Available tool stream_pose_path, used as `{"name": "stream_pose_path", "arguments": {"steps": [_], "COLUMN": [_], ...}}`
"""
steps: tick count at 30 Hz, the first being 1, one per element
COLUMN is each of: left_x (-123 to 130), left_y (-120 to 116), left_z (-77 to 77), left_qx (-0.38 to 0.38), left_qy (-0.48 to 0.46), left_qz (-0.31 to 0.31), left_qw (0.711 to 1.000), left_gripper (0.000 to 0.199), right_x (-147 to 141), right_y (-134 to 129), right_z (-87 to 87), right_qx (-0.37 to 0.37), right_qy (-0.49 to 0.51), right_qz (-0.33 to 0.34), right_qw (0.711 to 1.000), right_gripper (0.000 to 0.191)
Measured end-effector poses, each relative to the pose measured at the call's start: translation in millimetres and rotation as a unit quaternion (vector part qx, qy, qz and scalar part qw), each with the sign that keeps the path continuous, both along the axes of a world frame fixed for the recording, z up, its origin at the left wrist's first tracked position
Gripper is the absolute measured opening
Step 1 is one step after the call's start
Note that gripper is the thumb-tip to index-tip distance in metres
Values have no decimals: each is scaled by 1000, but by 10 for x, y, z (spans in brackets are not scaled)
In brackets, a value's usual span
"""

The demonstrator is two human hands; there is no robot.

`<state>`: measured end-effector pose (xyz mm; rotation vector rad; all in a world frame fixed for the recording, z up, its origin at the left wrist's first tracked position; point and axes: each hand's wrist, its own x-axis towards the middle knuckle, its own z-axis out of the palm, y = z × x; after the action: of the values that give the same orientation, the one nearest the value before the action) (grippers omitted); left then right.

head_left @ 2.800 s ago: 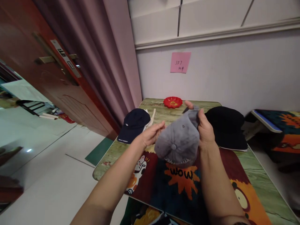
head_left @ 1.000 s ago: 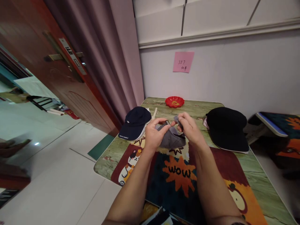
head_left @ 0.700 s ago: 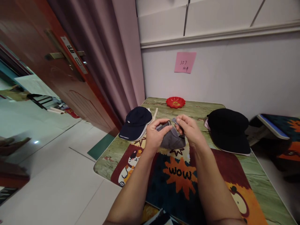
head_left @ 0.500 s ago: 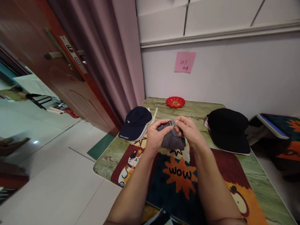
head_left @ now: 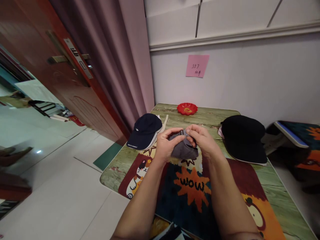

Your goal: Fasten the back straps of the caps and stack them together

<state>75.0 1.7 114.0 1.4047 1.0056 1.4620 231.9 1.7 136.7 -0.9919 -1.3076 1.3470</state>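
A grey cap (head_left: 184, 151) is held between both hands above the patterned mat (head_left: 172, 196). My left hand (head_left: 166, 143) is closed on the cap's left side, thumb along the edge near a dark buckle on its strap. With thumb and fingers pinched, my right hand (head_left: 201, 138) grips the strap (head_left: 185, 132) at the cap's upper edge. Much of the cap is covered by my fingers. To the left lies a navy cap (head_left: 146, 128) stacked on lighter ones; to the right sits a black cap (head_left: 243, 136) over something pale.
On the wood-patterned table (head_left: 115, 170) a red scalloped dish (head_left: 187, 109) stands at the back. A pink note (head_left: 197, 66) is stuck to the wall behind. The brown door (head_left: 75, 83) and a mauve curtain (head_left: 120, 60) are at the left.
My fingers have shifted very slightly at the strap, and the grey cap has stayed in nearly the same place. The other caps have not moved.
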Motion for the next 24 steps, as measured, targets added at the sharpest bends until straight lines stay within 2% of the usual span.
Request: {"name": "stream_pose_path", "arguments": {"steps": [7, 15, 24], "left_x": [-9, -32, -56], "left_y": [-8, -7, -12], "left_z": [-2, -6, 2], "left_qx": [0, 6, 9], "left_qy": [7, 17, 35], "left_qz": [3, -8, 2], "left_qw": [1000, 1000, 999], "left_gripper": [30, 31, 30], "right_x": [-10, 21, 12], "right_y": [5, 9, -2], "right_z": [-8, -5, -15], "right_qx": [-1, 16, 21], "right_qy": [-8, -16, -21], "right_qz": [18, 27, 37], "right_qw": [1000, 999, 999], "right_gripper": [22, 35, 35]}}
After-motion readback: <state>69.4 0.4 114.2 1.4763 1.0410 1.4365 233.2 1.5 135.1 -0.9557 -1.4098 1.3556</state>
